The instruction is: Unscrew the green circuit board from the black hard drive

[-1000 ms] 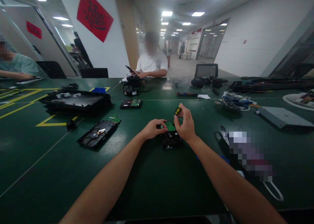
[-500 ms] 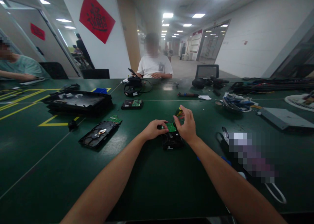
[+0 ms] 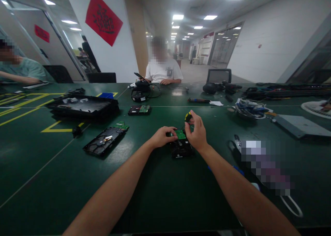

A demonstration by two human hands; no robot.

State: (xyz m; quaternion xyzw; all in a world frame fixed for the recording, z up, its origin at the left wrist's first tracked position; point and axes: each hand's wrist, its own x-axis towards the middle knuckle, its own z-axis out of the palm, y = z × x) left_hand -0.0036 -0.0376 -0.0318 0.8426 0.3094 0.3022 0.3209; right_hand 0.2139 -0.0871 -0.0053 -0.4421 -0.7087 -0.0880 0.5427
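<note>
In front of me on the green table lies a black hard drive [image 3: 181, 149] with a green circuit board [image 3: 181, 134] at its far end. My left hand [image 3: 166, 136] is closed on the drive's left side, thumb and fingertips at the board's edge. A short screwdriver [image 3: 188, 117] with a yellow and black handle is pinched in my right hand [image 3: 196, 130], over the drive's far right corner. Its tip is too small and hidden to make out. Left of my hands rests another opened hard drive [image 3: 104, 142], a green board at its far end.
Farther off lie a small drive [image 3: 139, 109], black trays [image 3: 82, 106] and a pen-like tool [image 3: 198, 100]. On the right are a bowl of cables [image 3: 250, 109], a grey metal box [image 3: 301, 125] and a blurred pouch [image 3: 266, 167]. A person [image 3: 164, 70] sits opposite.
The screwdriver handle has turned more upright in my right hand, whose fingers have shifted slightly. My left hand and the hard drive stay in place.
</note>
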